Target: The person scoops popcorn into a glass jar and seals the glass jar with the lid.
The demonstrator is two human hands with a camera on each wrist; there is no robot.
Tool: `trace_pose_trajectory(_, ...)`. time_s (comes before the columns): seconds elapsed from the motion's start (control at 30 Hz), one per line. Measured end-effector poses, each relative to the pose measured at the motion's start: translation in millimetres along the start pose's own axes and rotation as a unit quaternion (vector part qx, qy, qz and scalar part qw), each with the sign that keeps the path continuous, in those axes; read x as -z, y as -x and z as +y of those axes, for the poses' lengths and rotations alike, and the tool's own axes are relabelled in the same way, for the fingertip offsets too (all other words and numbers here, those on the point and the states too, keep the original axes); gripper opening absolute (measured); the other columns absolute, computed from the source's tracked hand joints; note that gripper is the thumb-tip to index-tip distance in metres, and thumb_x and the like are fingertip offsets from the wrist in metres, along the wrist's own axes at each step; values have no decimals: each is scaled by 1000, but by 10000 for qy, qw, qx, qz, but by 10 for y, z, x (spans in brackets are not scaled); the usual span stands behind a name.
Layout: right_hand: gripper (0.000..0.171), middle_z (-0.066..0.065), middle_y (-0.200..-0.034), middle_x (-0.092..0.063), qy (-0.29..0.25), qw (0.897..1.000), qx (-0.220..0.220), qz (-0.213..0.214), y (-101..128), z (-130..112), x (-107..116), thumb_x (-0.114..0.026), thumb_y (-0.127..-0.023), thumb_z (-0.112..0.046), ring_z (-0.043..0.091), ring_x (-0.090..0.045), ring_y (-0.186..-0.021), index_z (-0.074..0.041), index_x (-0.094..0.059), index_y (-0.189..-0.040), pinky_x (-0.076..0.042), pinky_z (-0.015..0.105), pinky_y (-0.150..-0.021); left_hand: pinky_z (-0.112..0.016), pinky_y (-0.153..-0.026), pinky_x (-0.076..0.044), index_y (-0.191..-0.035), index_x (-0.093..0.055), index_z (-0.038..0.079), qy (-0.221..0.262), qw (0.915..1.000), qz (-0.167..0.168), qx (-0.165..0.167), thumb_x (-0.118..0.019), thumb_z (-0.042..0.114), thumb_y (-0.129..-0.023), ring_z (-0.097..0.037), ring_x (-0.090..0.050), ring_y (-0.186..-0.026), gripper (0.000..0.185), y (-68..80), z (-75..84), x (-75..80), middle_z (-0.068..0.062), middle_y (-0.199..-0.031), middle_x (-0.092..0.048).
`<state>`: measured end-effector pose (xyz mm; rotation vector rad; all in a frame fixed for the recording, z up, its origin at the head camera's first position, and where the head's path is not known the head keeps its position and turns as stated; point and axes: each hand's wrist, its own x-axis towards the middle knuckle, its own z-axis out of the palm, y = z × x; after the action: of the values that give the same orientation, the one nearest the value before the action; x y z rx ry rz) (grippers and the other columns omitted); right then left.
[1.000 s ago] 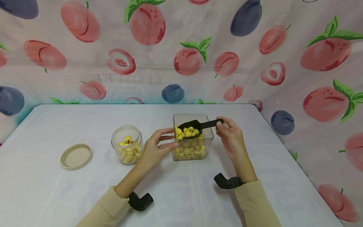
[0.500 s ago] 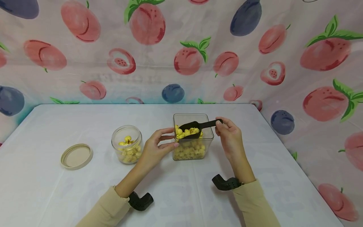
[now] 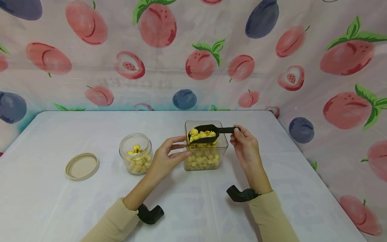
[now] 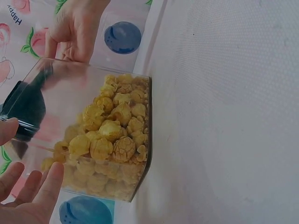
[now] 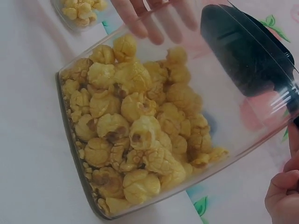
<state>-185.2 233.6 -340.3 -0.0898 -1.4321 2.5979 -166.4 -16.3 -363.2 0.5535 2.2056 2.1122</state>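
Fruit-print cloth backdrop, white-covered desk (image 3: 60, 208). Right hand (image 3: 246, 148) pinches handle of black plastic scoop (image 3: 208, 131), heaped with yellow popcorn, above clear square plastic tub (image 3: 205, 158). Left hand (image 3: 164, 158) steadies tub side, fingers relaxed. Risk: heaped scoop tilts, kernels spill before reaching round glass jar (image 3: 135, 153). Beige lid (image 3: 82, 166) apart, left.

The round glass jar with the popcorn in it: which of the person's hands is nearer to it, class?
Left. The left hand rests just right of the glass jar, touching the square container. The right hand holds the scoop beyond that container.
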Motion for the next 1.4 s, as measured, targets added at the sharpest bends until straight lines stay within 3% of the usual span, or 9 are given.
trace_pose_trajectory(0.23, 10, 1, -69, -58, -380, 9993, -20, -47, -12, -15, 53, -57, -91, -7, 12, -50, -66, -10, -67, -90, -37, 20, -62, -31, -90, -52, -129, -51, 11, -45, 10000, -2, 36, -70, 13, -84, -25, -53, -116, 49, 0, -15, 2, -6, -133, -48)
trace_pose_trajectory(0.47, 8, 0, -72, -58, -493, 9967, 308, -559, 38, -31, -1, -64, -87, -10, 11, -50, -68, -9, -68, -94, -37, 20, -64, -30, -90, -52, -130, -51, 9, -47, 10000, 30, 13, -70, 13, -84, -26, -53, -116, 50, 5, -6, 3, -8, -133, -48)
trace_pose_trajectory(0.73, 9, 3, -72, -57, -650, 9974, 264, -187, 49, -94, -62, -59, -89, -8, 12, -49, -67, -9, -67, -92, -38, 21, -63, -24, -88, -52, -130, -50, 9, -33, 10000, 45, 54, -70, 14, -84, -25, -53, -116, 51, 10, 7, -7, -8, -133, -48)
trace_pose_trajectory(1.13, 8, 5, -71, -57, -856, 9959, 259, -105, 123, -184, -155, -60, -88, -6, 14, -48, -66, -6, -67, -91, -36, 22, -61, -28, -91, -51, -130, -50, 8, -2, 9999, 3, 108, -70, 12, -83, -29, -51, -118, 50, 23, 24, -13, -9, -133, -48)
trace_pose_trajectory(1.4, 8, 5, -72, -58, -948, 9949, 296, -149, 150, -209, -190, -60, -88, -4, 14, -49, -66, -5, -67, -91, -38, 21, -61, -32, -96, -48, -131, -49, 4, -386, 9991, 41, -196, -67, 8, -85, -29, -50, -120, 49, 24, 165, 115, -13, -134, -50)
